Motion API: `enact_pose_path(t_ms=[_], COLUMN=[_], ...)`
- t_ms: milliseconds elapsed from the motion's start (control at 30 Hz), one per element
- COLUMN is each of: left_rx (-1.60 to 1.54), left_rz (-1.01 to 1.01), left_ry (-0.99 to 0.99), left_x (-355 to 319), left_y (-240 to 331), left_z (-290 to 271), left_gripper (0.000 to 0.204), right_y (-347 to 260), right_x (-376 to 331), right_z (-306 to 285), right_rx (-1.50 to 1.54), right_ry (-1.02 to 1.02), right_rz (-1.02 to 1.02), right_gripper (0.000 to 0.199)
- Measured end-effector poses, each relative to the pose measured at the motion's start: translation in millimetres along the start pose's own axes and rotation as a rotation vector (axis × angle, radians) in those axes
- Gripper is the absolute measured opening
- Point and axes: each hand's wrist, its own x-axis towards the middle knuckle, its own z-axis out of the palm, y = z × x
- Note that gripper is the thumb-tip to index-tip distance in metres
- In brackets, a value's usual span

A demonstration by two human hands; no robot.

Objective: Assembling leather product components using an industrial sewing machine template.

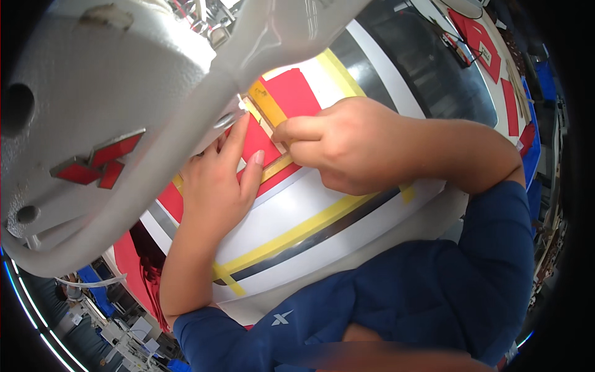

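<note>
A red fabric piece (255, 140) lies under the sewing machine head (142, 80), framed by yellow and tan strips (268, 102) of a flat template. My left hand (217, 186) rests on the red fabric with its fingers stretched out. Its index fingertip is close to the machine's needle area, and the thumb is spread apart on the fabric. My right hand (347, 146) is closed, with thumb and forefinger pinched at the inner edge of the template; what they hold is hidden. Another red fabric part (294, 90) shows beyond the strip.
The thick grey machine arm (204, 111) covers the upper left. White sheeting with yellow tape (291, 235) lies over the shiny tabletop (446, 80). Red pieces (480, 46) and a small dark-and-red tool (457, 51) lie at the far right. Dark red fabric (149, 273) hangs at left.
</note>
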Motion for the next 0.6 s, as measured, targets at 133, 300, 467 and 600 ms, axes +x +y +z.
enact_pose_path(t_ms=[133,300,467,600], left_rx=[-0.039,-0.021,0.121,0.045], left_rz=[-0.014,-0.002,0.056,0.038], left_ry=[0.016,0.033,0.046,0.036], left_x=[1,2,-4,-10], left_y=[-2,-1,-2,-2], left_z=[4,2,-5,-2], left_gripper=[0.061,0.061,0.060,0.054], right_y=[0,-7,-17,-15], right_x=[1,0,6,2], right_z=[3,-2,-14,-10], right_rx=[-0.058,-0.153,-0.335,-0.352], right_ry=[-0.042,-0.136,-0.285,-0.268], right_rz=[-0.078,-0.161,-0.187,-0.215], right_gripper=[0.022,0.014,0.020,0.019])
